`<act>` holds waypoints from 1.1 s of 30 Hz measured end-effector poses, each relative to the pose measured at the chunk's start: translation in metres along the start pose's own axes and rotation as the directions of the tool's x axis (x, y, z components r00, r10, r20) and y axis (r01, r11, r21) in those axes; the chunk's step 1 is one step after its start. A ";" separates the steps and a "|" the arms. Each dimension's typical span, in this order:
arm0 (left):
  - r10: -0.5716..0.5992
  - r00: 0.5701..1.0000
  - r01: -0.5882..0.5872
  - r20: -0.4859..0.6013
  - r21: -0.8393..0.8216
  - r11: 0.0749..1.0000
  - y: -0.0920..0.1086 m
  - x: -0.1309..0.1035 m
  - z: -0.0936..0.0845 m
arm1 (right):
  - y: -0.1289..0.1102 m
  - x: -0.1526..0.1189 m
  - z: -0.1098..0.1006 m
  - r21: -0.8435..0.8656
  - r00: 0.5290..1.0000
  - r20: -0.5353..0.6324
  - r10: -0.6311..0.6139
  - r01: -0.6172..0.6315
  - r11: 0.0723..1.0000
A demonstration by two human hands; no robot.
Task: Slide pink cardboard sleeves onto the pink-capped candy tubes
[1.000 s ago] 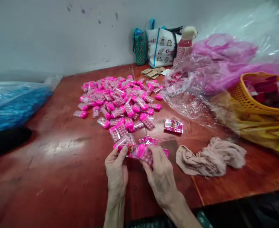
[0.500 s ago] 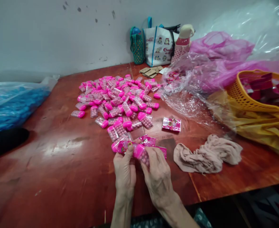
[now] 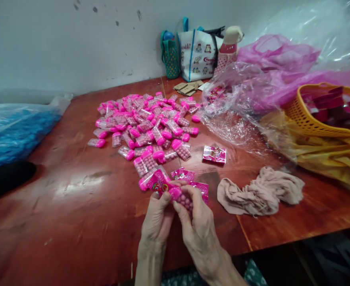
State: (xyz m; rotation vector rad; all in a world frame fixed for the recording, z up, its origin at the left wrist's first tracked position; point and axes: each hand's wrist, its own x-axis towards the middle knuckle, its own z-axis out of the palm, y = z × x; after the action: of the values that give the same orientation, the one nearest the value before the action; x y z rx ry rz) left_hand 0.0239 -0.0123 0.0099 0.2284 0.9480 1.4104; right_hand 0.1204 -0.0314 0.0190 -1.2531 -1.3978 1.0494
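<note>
Container (image 3: 184,199) and printed wrapper (image 3: 155,180): two-handed hold

Left grip (image 3: 157,216): thumb and fingers pinched together on the printed wrapper, which extends forward and left from the pinch. Right grip (image 3: 197,222): thumb and fingers closed around the container, which is filled with pink balls and has its pink cap turned toward the left grip. The cap lies at the wrapper's near end; whether the two are joined cannot be told.

Beyond both grips and slightly left, a pile of pink-capped containers (image 3: 148,119) lies on the red-brown counter (image 3: 74,222). Loose wrappers (image 3: 183,174) lie just beyond the right grip. A printed pack (image 3: 214,154) lies farther out, to the right. A beige cloth (image 3: 261,194) lies right of the right grip, apart from it. A yellow basket (image 3: 306,119) sits far right and beyond.
</note>
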 end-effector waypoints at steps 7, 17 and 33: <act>0.001 0.996 -0.012 0.091 0.119 0.993 0.005 -0.004 0.000 | -0.004 -0.003 -0.003 0.076 0.987 0.047 0.155 -0.159 0.984; -0.093 0.994 0.091 0.057 0.041 0.995 -0.015 -0.012 0.006 | -0.004 -0.002 0.000 0.049 0.967 -0.068 0.247 -0.244 0.968; -0.125 0.992 0.124 -0.031 -0.030 0.992 -0.006 -0.019 0.006 | 0.002 -0.012 -0.005 -0.189 0.992 0.054 0.113 -0.101 0.977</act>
State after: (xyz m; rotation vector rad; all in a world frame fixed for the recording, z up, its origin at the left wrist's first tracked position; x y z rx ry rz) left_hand 0.0348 -0.0282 0.0176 0.1231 0.9526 1.3149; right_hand 0.1261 -0.0434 0.0171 -1.4552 -1.5189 1.0589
